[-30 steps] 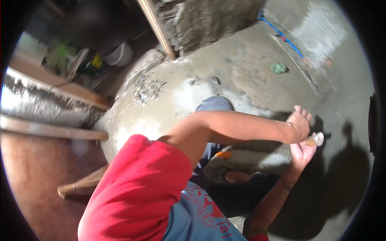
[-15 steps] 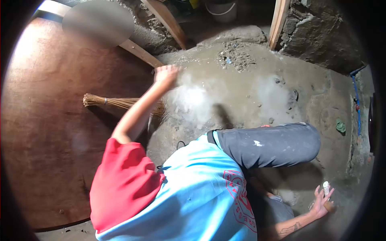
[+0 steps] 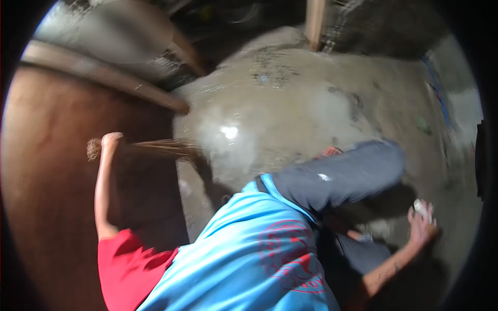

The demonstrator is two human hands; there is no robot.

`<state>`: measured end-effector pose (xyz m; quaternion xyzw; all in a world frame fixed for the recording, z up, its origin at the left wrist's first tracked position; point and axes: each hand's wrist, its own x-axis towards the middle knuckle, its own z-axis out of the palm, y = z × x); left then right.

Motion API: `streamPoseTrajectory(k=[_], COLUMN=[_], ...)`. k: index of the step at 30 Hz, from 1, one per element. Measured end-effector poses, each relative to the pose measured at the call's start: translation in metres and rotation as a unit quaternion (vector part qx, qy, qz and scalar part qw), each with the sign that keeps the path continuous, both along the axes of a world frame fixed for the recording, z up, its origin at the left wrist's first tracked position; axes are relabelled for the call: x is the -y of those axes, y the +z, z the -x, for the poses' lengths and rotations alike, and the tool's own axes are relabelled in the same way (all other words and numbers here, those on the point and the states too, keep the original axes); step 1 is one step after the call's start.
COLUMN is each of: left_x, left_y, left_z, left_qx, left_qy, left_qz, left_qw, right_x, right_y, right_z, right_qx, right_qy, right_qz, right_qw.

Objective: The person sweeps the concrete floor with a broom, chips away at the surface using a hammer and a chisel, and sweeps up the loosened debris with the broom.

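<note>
My left hand (image 3: 112, 141) is closed around a stick broom (image 3: 163, 148) of thin brown sticks, near its bound end. The broom lies roughly level, its butt end at the left and its loose sticks fanning right over the edge of a brown wooden board. At the right, my right hand (image 3: 423, 228) is low over the floor, its fingers around a small white object (image 3: 419, 207) whose kind I cannot make out. Motion blurs both hands somewhat. My bent leg in grey trousers (image 3: 337, 173) is between them.
The brown wooden board (image 3: 57, 207) covers the left side. Wet grey concrete floor (image 3: 290, 114) spreads ahead, with rubble (image 3: 275, 75) farther off. Wooden posts (image 3: 315, 23) stand at the back. A blue pipe (image 3: 437, 90) runs along the right wall, near a green scrap (image 3: 423, 125).
My left hand has moved left and down from beyond the board's edge and taken hold of the stick broom. My right hand still holds the white object. The whole view has shifted.
</note>
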<state>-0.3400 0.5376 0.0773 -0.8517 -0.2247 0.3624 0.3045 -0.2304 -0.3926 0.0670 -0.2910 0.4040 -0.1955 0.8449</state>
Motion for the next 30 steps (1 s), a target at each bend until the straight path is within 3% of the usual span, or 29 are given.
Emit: streamPoseTrajectory(k=[3, 5, 7, 10, 15, 17, 20, 22, 23, 25, 27, 30], left_x=[0.124, 0.160, 0.239, 0.306, 0.453, 0.504, 0.513, 0.488, 0.469, 0.431, 0.389, 0.370], left_y=[0.064, 0.049, 0.039, -0.040, -0.197, -0.245, -0.359, -0.379, -0.382, -0.362, -0.340, -0.265], left_z=[-0.093, -0.130, -0.155, -0.194, -0.239, -0.244, -0.259, -0.264, -0.265, -0.259, -0.253, -0.228], left_qx=[0.042, 0.100, 0.201, 0.250, 0.151, 0.132, 0.067, 0.070, 0.050, 0.164, 0.219, 0.250], left_qy=[-0.127, -0.208, -0.203, -0.212, -0.265, -0.179, -0.159, 0.089, 0.306, 0.276, 0.292, 0.248], left_qz=[0.050, 0.063, 0.163, 0.288, 0.530, 0.697, 0.745, 0.792, 0.778, 0.731, 0.728, 0.730], left_qw=[0.990, 0.971, 0.945, 0.900, 0.791, 0.682, 0.645, 0.600, 0.547, 0.602, 0.580, 0.586], right_x=[0.031, 0.035, 0.031, 0.036, 0.035, 0.035, 0.030, 0.036, 0.041, 0.042, 0.042, 0.045], right_y=[-0.013, -0.018, -0.011, -0.009, -0.006, -0.006, -0.009, -0.011, -0.012, -0.012, -0.011, -0.010], right_z=[0.020, 0.027, 0.033, 0.039, 0.056, 0.060, 0.067, 0.073, 0.078, 0.085, 0.089, 0.085], right_qx=[0.033, 0.046, 0.055, 0.075, 0.076, 0.064, 0.053, 0.056, 0.058, 0.068, 0.062, 0.063], right_qy=[-0.003, -0.011, -0.029, -0.060, -0.109, -0.118, -0.141, -0.164, -0.167, -0.181, -0.182, -0.175], right_qz=[-0.039, -0.046, -0.050, -0.048, -0.042, -0.031, -0.023, -0.023, -0.024, -0.030, -0.025, -0.011], right_qw=[0.999, 0.998, 0.997, 0.994, 0.990, 0.990, 0.988, 0.985, 0.984, 0.981, 0.981, 0.983])
